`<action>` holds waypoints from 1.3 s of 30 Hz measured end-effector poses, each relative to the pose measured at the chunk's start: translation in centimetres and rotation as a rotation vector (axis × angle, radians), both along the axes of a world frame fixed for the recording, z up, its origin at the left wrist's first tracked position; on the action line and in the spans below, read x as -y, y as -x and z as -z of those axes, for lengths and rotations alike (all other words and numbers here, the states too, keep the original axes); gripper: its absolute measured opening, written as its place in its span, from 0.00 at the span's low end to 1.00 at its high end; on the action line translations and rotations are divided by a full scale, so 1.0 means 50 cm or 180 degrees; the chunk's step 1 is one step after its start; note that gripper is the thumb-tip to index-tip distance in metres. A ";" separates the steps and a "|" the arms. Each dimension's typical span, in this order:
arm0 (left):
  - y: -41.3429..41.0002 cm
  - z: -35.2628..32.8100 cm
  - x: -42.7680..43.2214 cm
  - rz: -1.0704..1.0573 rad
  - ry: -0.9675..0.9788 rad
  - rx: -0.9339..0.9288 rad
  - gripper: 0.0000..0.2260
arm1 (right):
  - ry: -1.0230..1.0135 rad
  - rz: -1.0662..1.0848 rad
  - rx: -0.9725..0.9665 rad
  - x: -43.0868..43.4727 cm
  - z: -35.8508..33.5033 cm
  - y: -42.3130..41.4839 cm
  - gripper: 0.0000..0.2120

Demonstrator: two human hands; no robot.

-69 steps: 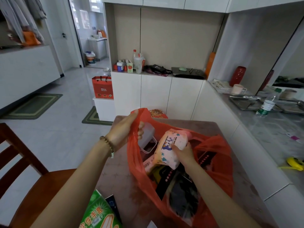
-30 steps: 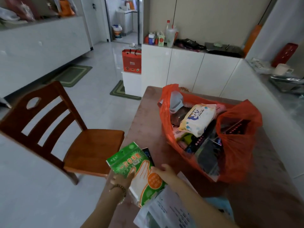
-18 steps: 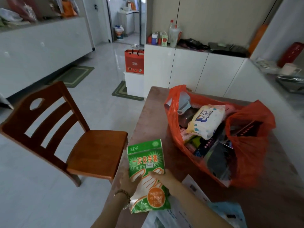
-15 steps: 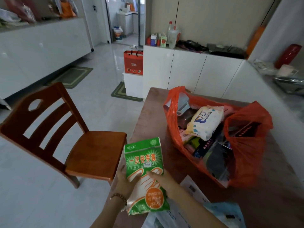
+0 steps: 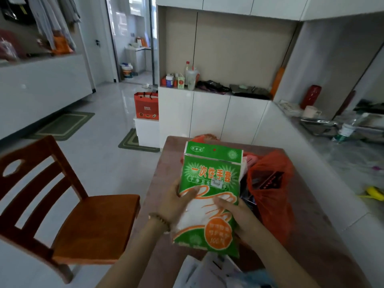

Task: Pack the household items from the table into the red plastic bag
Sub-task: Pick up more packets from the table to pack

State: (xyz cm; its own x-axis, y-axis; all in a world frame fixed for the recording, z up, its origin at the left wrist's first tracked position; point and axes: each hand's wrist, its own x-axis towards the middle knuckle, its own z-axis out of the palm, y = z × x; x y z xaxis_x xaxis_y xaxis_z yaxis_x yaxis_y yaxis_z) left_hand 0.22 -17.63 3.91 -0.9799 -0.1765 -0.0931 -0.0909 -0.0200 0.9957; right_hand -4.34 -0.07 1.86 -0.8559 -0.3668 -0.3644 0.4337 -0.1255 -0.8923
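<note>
Far left: a wooden chair [image 5: 93, 221], just beside the left edge of the table [image 5: 164, 161].

Next, the left hand [image 5: 173, 207]: wrapped round the lower left edge of the green glove pack [image 5: 209, 183], thumb laid across the printed front, the other fingers hidden behind it. Holding, not slack.

Centre: the green glove pack itself, lifted clear of the table and held upright between both hands. Long axis from the near bottom edge up to the far top edge, leaning a little to the right. Covers the left part of the bag behind it.

Below it, at the near edge: loose papers [image 5: 207, 271], lying on the table.

Right of the pack, the right hand [image 5: 241, 215]: fingers [image 5: 223, 201] curled onto the lower right of the front, pinching the pack from that side.

Farther right and beyond: the red plastic bag [image 5: 270, 200], slumped on the table, mouth open upward, dark boxes showing inside.

The relation that matters: bag mouth far and to the right of both hands, nearer the right hand than the left. Probably calls for carrying the pack forward and rightward, then lowering it narrow end first into the opening. Slack rim likely to fold inward; may need the left hand freed to hold it open.
</note>
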 end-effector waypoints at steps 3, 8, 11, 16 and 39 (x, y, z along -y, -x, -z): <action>0.045 -0.027 -0.037 -0.0541 0.0628 -0.0284 0.16 | -0.0110 0.0153 0.0117 -0.046 -0.020 0.018 0.15; 0.133 -0.040 -0.020 -0.1089 0.1577 0.0229 0.33 | -0.0227 0.0202 0.0326 -0.087 -0.026 0.045 0.14; 0.179 -0.035 -0.005 -0.0822 0.1624 -0.0031 0.22 | -0.0150 0.0306 0.0510 -0.087 -0.028 0.077 0.12; 0.239 -0.057 0.014 -0.0573 0.1192 -0.0337 0.07 | -0.0168 0.0670 0.0733 -0.072 -0.032 0.156 0.10; 0.285 -0.041 0.014 0.0158 0.0316 -0.0502 0.07 | -0.0303 0.1235 0.0204 -0.020 -0.027 0.341 0.23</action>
State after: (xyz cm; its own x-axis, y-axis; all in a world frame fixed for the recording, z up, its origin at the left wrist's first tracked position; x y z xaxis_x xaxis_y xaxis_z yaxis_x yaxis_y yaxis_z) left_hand -14.03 -18.33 5.96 -0.9887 -0.1283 0.0778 0.0679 0.0796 0.9945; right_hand -21.40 0.94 3.22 -0.8986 0.0170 -0.4384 0.4256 -0.2090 -0.8804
